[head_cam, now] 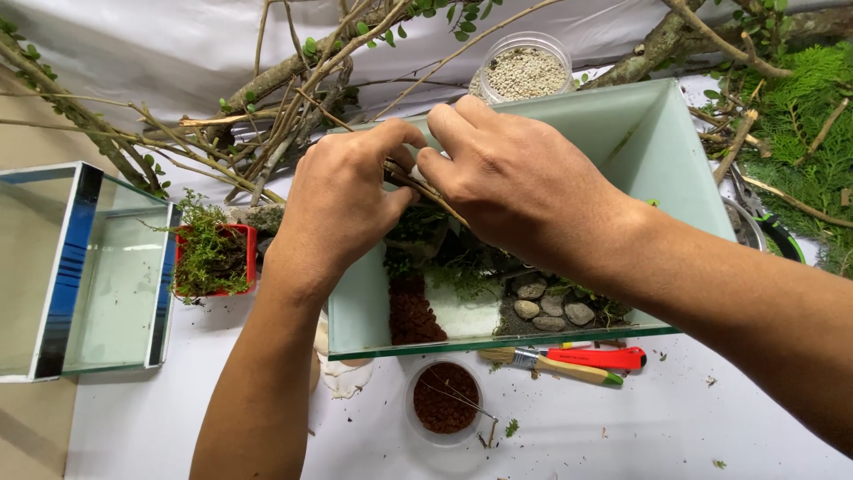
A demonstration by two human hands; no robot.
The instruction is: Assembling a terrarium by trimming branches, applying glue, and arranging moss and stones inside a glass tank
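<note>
left hand (pixel 342 200) and right hand (pixel 511 173) both pinched on a thin twig (pixel 425 188) above the planted glass tank (pixel 657 169), small brush (pixel 542 362) just beside.

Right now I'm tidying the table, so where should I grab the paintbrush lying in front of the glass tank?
Probably the paintbrush by its wooden handle, from above on the near side. It lies flat, crosswise, close against the glass tank, with a red tool right beside it, so the far side is crowded. Avoid the bristles at its left end.
</note>
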